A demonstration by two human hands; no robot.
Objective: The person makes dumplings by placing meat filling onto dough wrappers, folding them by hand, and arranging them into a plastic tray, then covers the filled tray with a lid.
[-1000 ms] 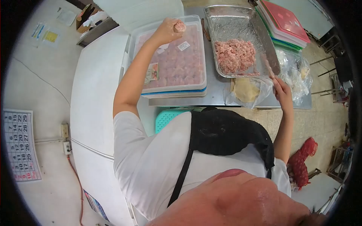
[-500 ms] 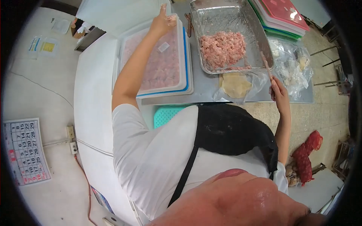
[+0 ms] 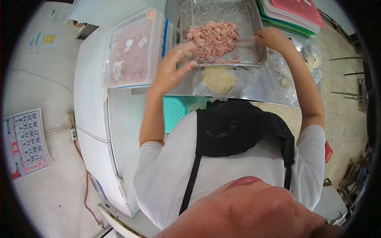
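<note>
At twelve o'clock, mince [image 3: 210,41] remaining in tray [image 3: 247,22]; at eleven, box [image 3: 155,47] already filled, lidded. Left hand [image 3: 172,66] half-spread, apparently empty; right hand [image 3: 274,39] curled, hold blurred, can't tell.

A calendar [image 3: 28,142] hangs on the pale wall [image 3: 45,89] near a white refrigerator [image 3: 91,87], with beige tiled floor [image 3: 345,119] opposite.

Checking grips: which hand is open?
The left hand, at the left edge of the metal tray, is spread open; the right hand is curled at the right edge.
</note>
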